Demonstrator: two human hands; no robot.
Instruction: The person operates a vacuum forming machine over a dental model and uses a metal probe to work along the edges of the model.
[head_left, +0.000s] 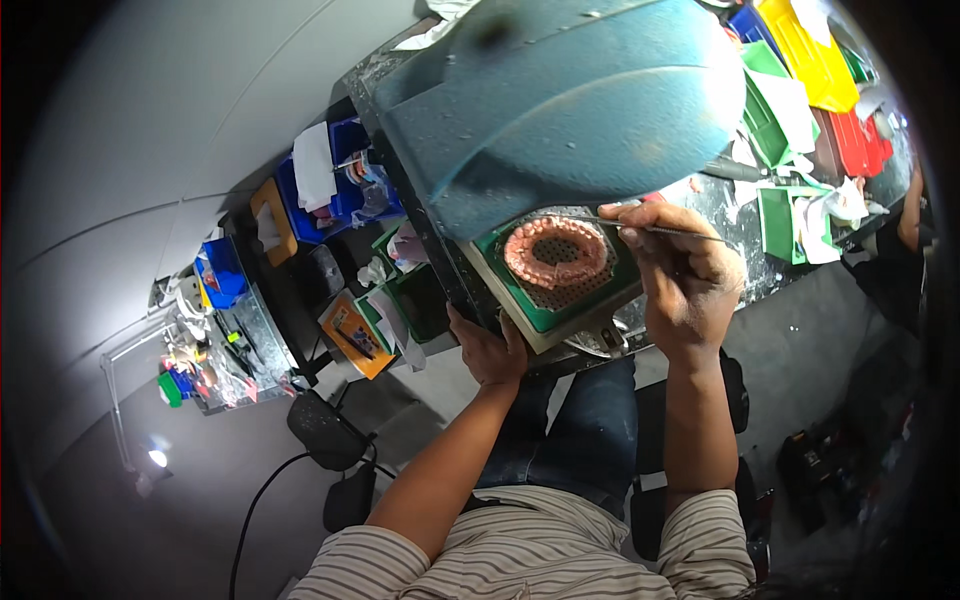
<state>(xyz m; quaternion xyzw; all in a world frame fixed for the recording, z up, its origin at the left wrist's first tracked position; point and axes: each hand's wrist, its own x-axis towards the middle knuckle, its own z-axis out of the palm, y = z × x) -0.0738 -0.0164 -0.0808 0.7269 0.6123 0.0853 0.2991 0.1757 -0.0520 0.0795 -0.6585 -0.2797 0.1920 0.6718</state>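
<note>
A pink dental model (523, 250), a ring of teeth and gums, lies on a perforated plate (549, 296) set in a green surround (528, 315) on a bench machine. My right hand (683, 275) is closed round a thin metal dental instrument (588, 218), held like a pen. Its tip reaches over the far rim of the model; whether it touches the teeth I cannot tell. My left hand (490, 350) rests at the near left edge of the machine's light-coloured base (552, 338), thumb and fingers apart. Behind the model rises a large teal hood (560, 110).
Blue bins (290, 195) and an orange booklet (357, 335) are at the left. Green bins (778, 220), a yellow bin (808, 50) and a red bin (858, 140) stand at the right. A black chair (328, 430) is at the lower left. Another person's arm (910, 210) shows at the far right.
</note>
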